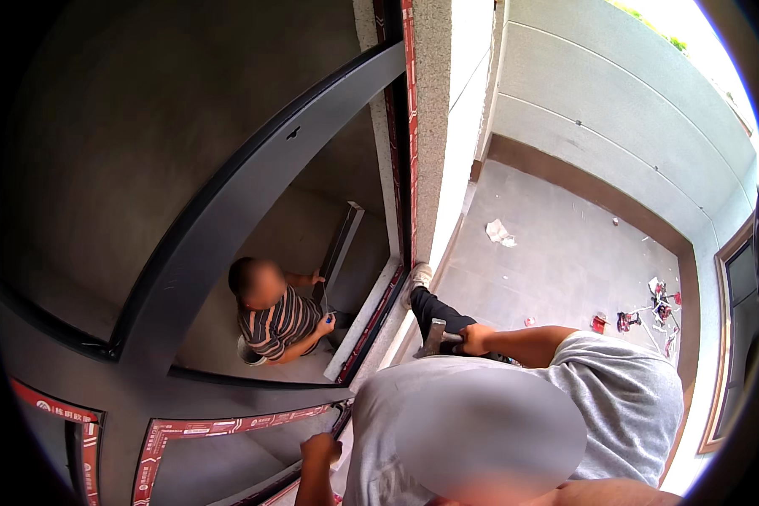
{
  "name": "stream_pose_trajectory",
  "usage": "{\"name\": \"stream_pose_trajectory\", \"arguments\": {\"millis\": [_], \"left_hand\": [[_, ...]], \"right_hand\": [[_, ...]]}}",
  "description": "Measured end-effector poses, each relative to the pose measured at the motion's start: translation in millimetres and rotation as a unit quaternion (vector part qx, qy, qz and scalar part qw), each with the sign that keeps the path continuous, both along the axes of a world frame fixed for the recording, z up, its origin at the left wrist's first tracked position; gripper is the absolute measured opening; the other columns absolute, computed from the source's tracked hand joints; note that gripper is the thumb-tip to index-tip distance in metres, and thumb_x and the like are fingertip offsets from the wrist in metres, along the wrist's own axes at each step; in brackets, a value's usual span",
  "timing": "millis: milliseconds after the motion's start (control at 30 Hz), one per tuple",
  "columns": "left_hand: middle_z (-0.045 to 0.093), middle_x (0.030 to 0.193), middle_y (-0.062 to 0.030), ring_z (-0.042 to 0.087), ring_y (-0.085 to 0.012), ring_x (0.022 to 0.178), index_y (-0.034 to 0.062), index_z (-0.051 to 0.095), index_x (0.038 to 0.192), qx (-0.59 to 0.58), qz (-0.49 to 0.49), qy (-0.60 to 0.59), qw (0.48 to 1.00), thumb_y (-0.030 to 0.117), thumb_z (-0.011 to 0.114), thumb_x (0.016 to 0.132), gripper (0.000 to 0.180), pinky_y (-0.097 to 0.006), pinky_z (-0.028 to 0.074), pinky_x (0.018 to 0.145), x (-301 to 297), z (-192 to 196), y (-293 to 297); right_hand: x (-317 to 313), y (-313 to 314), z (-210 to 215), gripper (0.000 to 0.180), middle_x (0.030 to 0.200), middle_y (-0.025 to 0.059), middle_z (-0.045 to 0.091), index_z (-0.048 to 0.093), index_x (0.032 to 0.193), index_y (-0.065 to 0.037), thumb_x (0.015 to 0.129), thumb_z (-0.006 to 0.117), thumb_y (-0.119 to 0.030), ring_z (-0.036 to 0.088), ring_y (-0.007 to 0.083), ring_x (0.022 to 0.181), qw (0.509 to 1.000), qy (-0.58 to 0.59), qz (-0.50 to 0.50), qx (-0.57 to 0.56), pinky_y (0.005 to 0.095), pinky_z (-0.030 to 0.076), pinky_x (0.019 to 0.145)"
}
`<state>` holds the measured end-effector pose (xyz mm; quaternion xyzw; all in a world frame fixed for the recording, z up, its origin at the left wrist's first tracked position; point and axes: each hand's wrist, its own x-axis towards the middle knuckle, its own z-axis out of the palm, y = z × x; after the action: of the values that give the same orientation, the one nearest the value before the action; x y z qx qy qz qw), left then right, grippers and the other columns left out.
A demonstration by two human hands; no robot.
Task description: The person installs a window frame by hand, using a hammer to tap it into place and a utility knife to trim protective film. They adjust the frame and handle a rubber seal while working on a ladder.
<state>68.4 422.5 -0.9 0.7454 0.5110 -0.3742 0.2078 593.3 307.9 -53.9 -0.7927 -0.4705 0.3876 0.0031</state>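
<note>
My right hand (476, 339) is closed round the handle of a hammer (434, 337). The grey hammer head points away from my fingers, beside my dark-trousered leg (437, 310). My left hand (320, 450) is curled into a fist near the lower edge of a dark grey window frame (185, 221). What its fingers hold, if anything, is hidden. Red printed protective tape (228, 426) covers parts of the frame round the lower panes. My shoe (421, 275) rests by the foot of the pale wall post.
Beyond the frame, a co-worker in a striped shirt (271, 325) holds a long dark strip (339, 246) and a small blue-handled tool (329, 318). On the tiled floor at right lie crumpled white paper (500, 233) and red tools with cables (659, 305). Pale walls (599, 76) enclose it.
</note>
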Motion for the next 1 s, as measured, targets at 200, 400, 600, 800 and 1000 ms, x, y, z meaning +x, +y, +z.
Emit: {"name": "stream_pose_trajectory", "arguments": {"millis": [200, 400, 600, 800, 1000], "left_hand": [[0.071, 0.074, -0.0164, 0.071, -0.0226, 0.066, -0.0018, 0.068, 0.083, 0.199, 0.187, -0.349, 0.897, 0.014, 0.078, 0.09, 0.02, -0.04, 0.06, 0.069, -45.9, -42.8, -30.5], [0.074, 0.089, -0.0146, 0.07, -0.0255, 0.075, -0.0026, 0.068, 0.114, 0.207, 0.265, -0.465, 0.819, 0.017, 0.075, 0.096, 0.028, -0.039, 0.057, 0.073, 24.0, 68.2, -33.6], [0.07, 0.099, -0.0153, 0.069, -0.0257, 0.085, -0.0072, 0.064, 0.127, 0.436, 0.149, -0.581, 0.671, 0.01, 0.07, 0.098, 0.034, -0.038, 0.058, 0.082, 34.2, 158.2, -11.7], [0.067, 0.093, -0.0232, 0.069, -0.032, 0.085, -0.0132, 0.051, 0.128, 0.69, -0.021, -0.554, 0.466, 0.021, 0.054, 0.111, 0.038, -0.051, 0.061, 0.09, -8.0, 245.0, -3.1], [0.069, 0.098, -0.022, 0.072, -0.0337, 0.089, -0.0102, 0.059, 0.115, 0.75, 0.235, -0.524, 0.33, 0.026, 0.057, 0.109, 0.037, -0.042, 0.058, 0.088, -65.8, 241.9, 7.4]], "right_hand": [[14.4, -6.4, -18.5, 0.064, 0.118, 0.0228, 0.075, 0.075, 0.126, -0.008, 0.086, 0.074, -0.058, 0.071, 0.0389, 0.116, 1.0, 0.011, -0.017, -0.015, 0.046, 0.055, 0.101], [13.9, 6.0, 2.6, 0.061, 0.116, 0.0209, 0.077, 0.074, 0.127, -0.008, 0.087, 0.075, -0.053, 0.073, 0.0374, 0.11, 0.995, 0.022, -0.043, -0.09, 0.0454, 0.057, 0.097], [11.6, 4.7, 19.7, 0.06, 0.112, 0.019, 0.077, 0.072, 0.13, -0.007, 0.089, 0.076, -0.052, 0.076, 0.0336, 0.096, 0.989, 0.042, -0.073, -0.117, 0.0414, 0.06, 0.088], [15.6, 17.4, 16.0, 0.056, 0.101, 0.0152, 0.077, 0.071, 0.13, -0.008, 0.091, 0.078, -0.047, 0.076, 0.0283, 0.077, 0.986, 0.066, -0.082, -0.129, 0.0381, 0.064, 0.066], [12.8, 36.1, 17.1, 0.058, 0.099, 0.0157, 0.076, 0.071, 0.132, -0.008, 0.091, 0.077, -0.049, 0.076, 0.0287, 0.074, 0.983, 0.066, -0.075, -0.155, 0.0383, 0.065, 0.064]]}}
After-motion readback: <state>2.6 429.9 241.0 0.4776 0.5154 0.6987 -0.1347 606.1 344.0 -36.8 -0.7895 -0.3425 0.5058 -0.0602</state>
